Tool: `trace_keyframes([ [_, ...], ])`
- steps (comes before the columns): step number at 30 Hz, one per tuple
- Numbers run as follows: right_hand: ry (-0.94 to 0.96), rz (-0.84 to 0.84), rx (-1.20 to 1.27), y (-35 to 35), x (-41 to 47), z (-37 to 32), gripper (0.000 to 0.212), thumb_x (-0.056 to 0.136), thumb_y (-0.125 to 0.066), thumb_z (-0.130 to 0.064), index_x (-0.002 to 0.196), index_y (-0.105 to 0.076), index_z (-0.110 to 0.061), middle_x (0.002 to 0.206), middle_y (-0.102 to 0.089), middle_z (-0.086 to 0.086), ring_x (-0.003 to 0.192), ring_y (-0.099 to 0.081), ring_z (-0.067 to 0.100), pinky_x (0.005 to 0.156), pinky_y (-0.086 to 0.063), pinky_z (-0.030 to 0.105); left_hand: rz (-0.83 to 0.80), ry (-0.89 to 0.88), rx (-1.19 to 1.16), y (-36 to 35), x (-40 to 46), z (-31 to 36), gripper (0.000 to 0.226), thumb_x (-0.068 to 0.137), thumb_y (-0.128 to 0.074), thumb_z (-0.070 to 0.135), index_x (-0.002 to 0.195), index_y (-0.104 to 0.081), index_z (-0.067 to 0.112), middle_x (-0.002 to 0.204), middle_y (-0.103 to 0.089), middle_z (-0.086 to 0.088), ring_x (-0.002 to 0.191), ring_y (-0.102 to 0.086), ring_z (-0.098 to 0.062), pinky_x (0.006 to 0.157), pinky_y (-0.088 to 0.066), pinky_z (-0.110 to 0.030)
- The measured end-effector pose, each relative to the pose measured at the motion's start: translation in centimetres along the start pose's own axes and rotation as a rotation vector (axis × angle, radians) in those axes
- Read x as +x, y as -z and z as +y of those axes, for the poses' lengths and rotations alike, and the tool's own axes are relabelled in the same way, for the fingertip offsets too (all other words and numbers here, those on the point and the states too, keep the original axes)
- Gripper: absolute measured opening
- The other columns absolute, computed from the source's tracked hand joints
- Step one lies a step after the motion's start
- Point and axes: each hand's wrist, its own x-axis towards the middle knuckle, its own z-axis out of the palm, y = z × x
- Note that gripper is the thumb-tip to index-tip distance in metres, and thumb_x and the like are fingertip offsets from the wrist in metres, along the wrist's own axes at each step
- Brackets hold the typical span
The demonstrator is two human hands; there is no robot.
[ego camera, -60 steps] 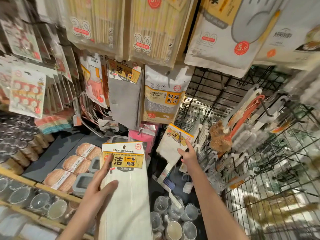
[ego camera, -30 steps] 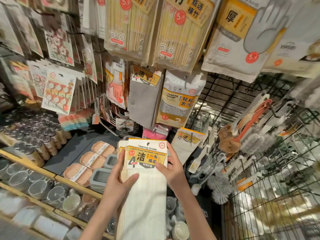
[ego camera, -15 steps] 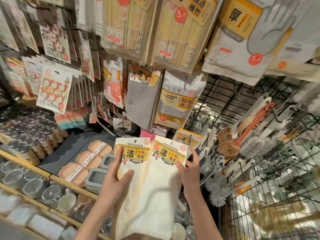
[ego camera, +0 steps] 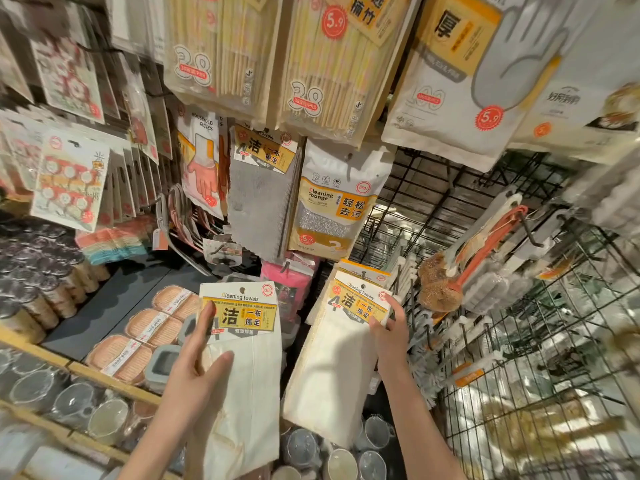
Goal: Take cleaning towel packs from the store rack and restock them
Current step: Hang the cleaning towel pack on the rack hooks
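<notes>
Left hand, lower centre of the frame: grip holding one cream towel pack, index finger laid up the yellow label, thumb across the cloth.
Right hand, right of centre: grip pinching the label edge of a second cream towel pack, just beside the first and apart from it.
Third cream pack: partly hidden directly behind the second, only its label top showing.
Grey towel pack: one, hanging at centre frame above both hands.
Sponge pack: one, hanging just right of the grey pack.
Glove pack: one, hanging just left of the grey pack.
Chopstick packs: two, across the upper centre.
Wire rack: black grid filling the right side, hung with brushes, count unclear.
Shelf: dark, left of centre, carrying five lidded boxes in view.
Cups: clear, many, along the lower left edge; more at lower centre beneath the packs.
Carded hanging goods: several rows, upper left, blurred.
</notes>
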Motion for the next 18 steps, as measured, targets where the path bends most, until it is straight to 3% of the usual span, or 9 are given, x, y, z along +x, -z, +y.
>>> trace_keyframes([
  [4, -0.007, -0.005, -0.028, -0.5, 0.8, 0.9, 0.056, 0.082, -0.050, 0.013, 0.117, -0.054, -0.030, 0.129, -0.057, 0.008, 0.112, -0.057, 0.022, 0.087, -0.050, 0.034, -0.004, 0.023, 0.004, 0.0, 0.1, -0.3, 0.079, 0.089, -0.062, 0.007, 0.138, -0.023, 0.056, 0.137, -0.027, 0.042, 0.135, -0.027, 0.005, 0.111, -0.021, -0.027],
  [8, 0.007, 0.001, -0.055, -0.5, 1.1, 1.5, 0.056, 0.082, -0.051, 0.012, 0.121, -0.054, -0.029, 0.132, -0.053, 0.001, 0.115, -0.054, 0.020, 0.096, -0.048, 0.044, 0.001, 0.016, 0.017, 0.1, 0.2, -0.2, 0.079, 0.089, -0.062, 0.007, 0.135, -0.023, 0.059, 0.141, -0.027, 0.036, 0.134, -0.027, 0.004, 0.112, -0.020, -0.028],
  [10, 0.009, 0.009, -0.035, -0.4, 0.9, 1.7, 0.054, 0.083, -0.051, 0.013, 0.122, -0.054, -0.024, 0.131, -0.050, -0.002, 0.115, -0.052, 0.019, 0.095, -0.048, 0.042, 0.006, 0.017, 0.012, 0.0, 0.3, 0.0, 0.079, 0.088, -0.062, 0.008, 0.134, -0.023, 0.059, 0.140, -0.027, 0.037, 0.134, -0.027, 0.004, 0.112, -0.021, -0.029],
  [14, 0.010, 0.060, 0.053, 0.0, 0.8, 2.2, 0.049, 0.083, -0.051, 0.016, 0.117, -0.055, -0.018, 0.126, -0.050, -0.001, 0.109, -0.052, 0.017, 0.081, -0.049, 0.032, 0.002, 0.029, 0.008, -0.3, 0.2, 0.2, 0.079, 0.088, -0.063, 0.008, 0.140, -0.024, 0.053, 0.144, -0.029, 0.031, 0.135, -0.028, 0.001, 0.114, -0.023, -0.033],
  [18, 0.071, 0.013, -0.047, -0.3, 1.9, 1.9, 0.050, 0.080, -0.049, 0.018, 0.120, -0.055, -0.011, 0.122, -0.050, -0.003, 0.109, -0.052, 0.018, 0.088, -0.048, 0.036, -0.005, 0.036, 0.031, -0.5, 0.1, 0.6, 0.079, 0.087, -0.063, 0.007, 0.141, -0.023, 0.050, 0.146, -0.027, 0.028, 0.133, -0.028, 0.000, 0.115, -0.026, -0.040],
])
